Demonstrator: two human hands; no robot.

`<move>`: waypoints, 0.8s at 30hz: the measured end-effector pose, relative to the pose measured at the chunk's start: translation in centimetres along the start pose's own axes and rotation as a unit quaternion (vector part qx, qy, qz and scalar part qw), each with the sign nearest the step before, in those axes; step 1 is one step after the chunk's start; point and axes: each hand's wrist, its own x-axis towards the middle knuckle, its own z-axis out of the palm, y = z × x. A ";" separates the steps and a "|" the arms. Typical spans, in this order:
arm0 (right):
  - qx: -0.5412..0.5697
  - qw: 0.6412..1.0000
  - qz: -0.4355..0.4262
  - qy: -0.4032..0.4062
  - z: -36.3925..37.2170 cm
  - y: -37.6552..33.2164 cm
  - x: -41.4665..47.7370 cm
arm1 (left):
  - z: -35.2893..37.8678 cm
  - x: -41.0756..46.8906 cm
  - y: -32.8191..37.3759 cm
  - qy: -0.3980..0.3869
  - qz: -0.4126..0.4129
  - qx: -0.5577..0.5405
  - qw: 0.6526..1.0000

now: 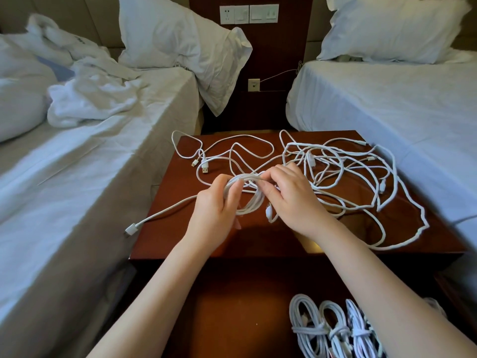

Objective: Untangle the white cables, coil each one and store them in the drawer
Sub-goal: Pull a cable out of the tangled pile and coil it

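Item in hand: half-wound coil [247,202], held over the nightstand [180,236].
Left hand [214,213] — fingers curled through the loops, gripping them.
Right hand [294,202] — fingertips pinching the coil's top strand.
The unwound tail runs leftward from the coil, its long axis slanting down to the plug [130,229] past the table edge; the left hand is nearer.
Tangled cables [361,177] lie right of the grip.
Tied bundles [333,329] sit in the open drawer [232,306] below.

Dark wooden nightstand [258,239] between two white beds [77,177], pillows [165,34] and wall switches [249,14] behind.
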 end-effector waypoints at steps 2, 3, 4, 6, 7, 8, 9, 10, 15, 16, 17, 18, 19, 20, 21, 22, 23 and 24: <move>-0.016 1.000 -0.001 0.018 0.1 -0.2 -0.1 | 0.6 -0.2 0.7 0.012 -0.038 -0.069 0.997; -0.024 0.999 -0.002 0.024 0.3 -0.4 -0.1 | 1.0 -0.3 0.8 0.027 -0.050 -0.086 0.995; -0.029 0.999 -0.002 0.027 0.4 -0.5 -0.1 | 1.2 -0.3 0.9 0.052 -0.050 -0.089 0.993; -0.027 0.999 0.000 0.028 0.8 -0.8 -0.2 | 1.6 -0.4 0.6 0.122 -0.026 -0.067 0.990; -0.023 0.999 -0.003 0.032 0.9 -1.0 -0.2 | 1.5 -0.4 0.4 0.150 -0.008 -0.053 0.987; -0.017 0.999 -0.005 0.036 0.9 -1.1 -0.2 | 1.5 -0.3 0.2 0.165 0.009 -0.040 0.985; -0.012 0.999 -0.006 0.040 0.9 -1.2 -0.3 | 1.3 -0.3 0.1 0.171 0.025 -0.028 0.985; -0.006 0.999 -0.006 0.041 0.9 -1.3 -0.3 | 1.2 -0.2 -0.1 0.171 0.039 -0.018 0.984; 0.069 0.995 0.005 0.074 0.6 -1.9 -0.4 | 0.9 0.0 -0.7 0.178 0.085 0.006 0.980; 0.075 0.994 0.014 0.079 0.6 -2.0 -0.4 | 0.8 -0.1 -0.7 0.178 0.088 0.009 0.980; 0.082 0.993 0.025 0.080 0.5 -2.1 -0.4 | 0.8 0.0 -0.7 0.178 0.087 0.013 0.980; 0.093 0.992 0.038 0.078 0.5 -2.1 -0.4 | 0.7 0.0 -0.8 0.180 0.085 0.021 0.980; 0.108 0.990 0.053 0.077 0.3 -2.1 -0.5 | 0.5 0.1 -1.0 0.186 0.082 0.029 0.979; 0.127 0.986 0.071 0.076 0.1 -2.0 -0.5 | 0.2 0.2 -1.3 0.196 0.077 0.037 0.977; 0.144 0.983 0.088 0.075 -0.1 -1.9 -0.5 | -0.2 0.4 -1.7 0.209 0.070 0.046 0.974; 0.155 0.980 0.100 0.070 -0.4 -1.9 -0.4 | -0.5 0.6 -2.1 0.225 0.062 0.053 0.971; 0.164 0.979 0.103 0.058 -0.6 -1.9 -0.3 | -0.8 0.8 -2.5 0.242 0.053 0.060 0.967; 0.177 0.978 0.100 0.036 -0.7 -2.1 -0.4 | -1.1 1.0 -2.8 0.255 0.044 0.066 0.964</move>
